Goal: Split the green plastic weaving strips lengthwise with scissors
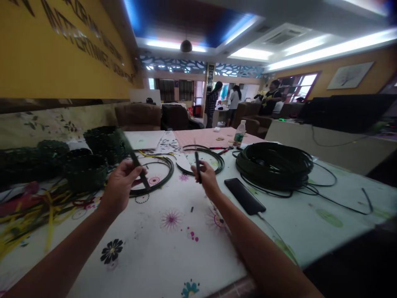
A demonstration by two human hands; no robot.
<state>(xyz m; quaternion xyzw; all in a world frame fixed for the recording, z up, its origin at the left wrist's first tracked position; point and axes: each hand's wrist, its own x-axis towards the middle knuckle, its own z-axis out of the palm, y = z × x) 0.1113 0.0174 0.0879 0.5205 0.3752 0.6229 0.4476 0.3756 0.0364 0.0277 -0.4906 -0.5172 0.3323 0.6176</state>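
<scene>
Entry: we are holding a long, flat, dark green plastic strip [132,155] left of centre. Our left hand [119,187] is pinching it near its lower end with the fingers pressed together, and its free end is slanting up toward the dark woven baskets [102,142]. At centre, our right hand [208,179] is pinching a short, dark, narrow strip piece [197,164] upright between the fingertips. Both pieces are hanging above the white flower-printed desk [173,248].

Risks, as we are judging them:
- The short piece is held by the tips only, so a loosened pinch could drop it among the dark coiled loops [201,159].
- The long strip's free end could snag the baskets.
- Our right forearm is lying just beside the black flat phone [245,195] and could nudge it.
</scene>
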